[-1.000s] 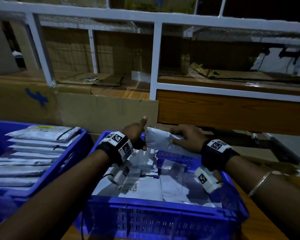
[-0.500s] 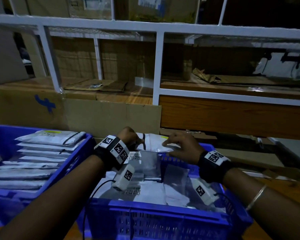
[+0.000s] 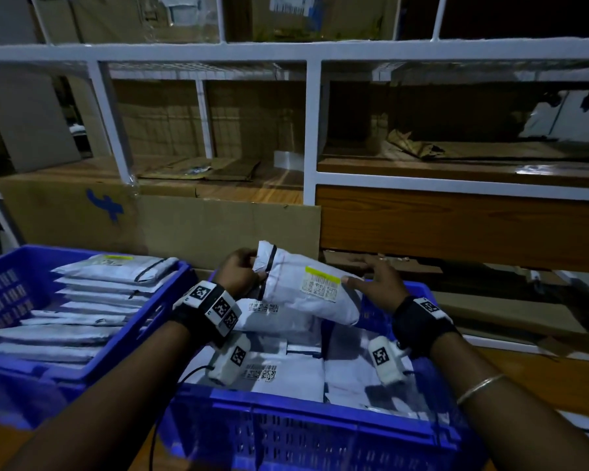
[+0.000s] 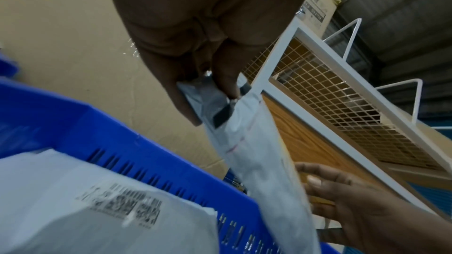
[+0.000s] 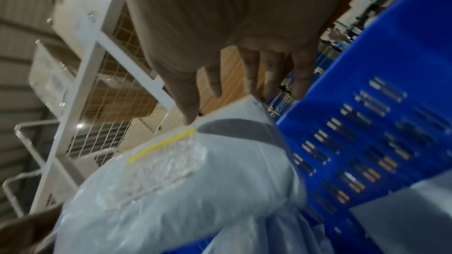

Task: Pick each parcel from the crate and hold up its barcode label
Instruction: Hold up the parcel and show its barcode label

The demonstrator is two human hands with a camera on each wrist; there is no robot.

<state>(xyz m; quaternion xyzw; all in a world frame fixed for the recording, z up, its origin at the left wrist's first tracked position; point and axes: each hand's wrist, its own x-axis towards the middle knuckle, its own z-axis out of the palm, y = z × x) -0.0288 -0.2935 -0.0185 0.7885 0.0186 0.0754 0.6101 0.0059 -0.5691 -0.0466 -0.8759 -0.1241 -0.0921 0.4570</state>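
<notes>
Parcel (image 3: 306, 294), a white poly mailer with a black seal strip at its left end, hangs tilted above the far side of the nearer blue crate (image 3: 306, 436), its barcode label (image 3: 321, 283) with a yellow band facing up toward the head camera. At that sealed end the left hand (image 3: 237, 275) pinches the folded flap between thumb and curled fingers; the left wrist view shows the fingers (image 4: 227, 72) clamped on the crumpled flap of the parcel (image 4: 259, 161), which hangs down past the crate's rim (image 4: 146, 154). At the other end, the right hand (image 3: 378, 283) is spread, fingers straight and apart, with the thumb tip touching the parcel's edge just beside the label; in the right wrist view the thumb (image 5: 186, 103) rests on the corner of the parcel (image 5: 195, 200) next to the yellow-banded label (image 5: 159, 163), while the other fingers reach past the far edge without curling round it. Both wrists wear black bands carrying white blocks with square black-and-white markers. Below the hands, the crate holds more white parcels lying flat, several with barcodes showing. To the left, a 2nd blue crate (image 3: 143, 338) holds a neat row of overlapping white parcels. Both crates sit on a wooden worktop (image 3: 541, 375). Behind them stand brown cardboard sheets and a white metal rack (image 3: 312, 130) with wire mesh and wood-grain shelves.
</notes>
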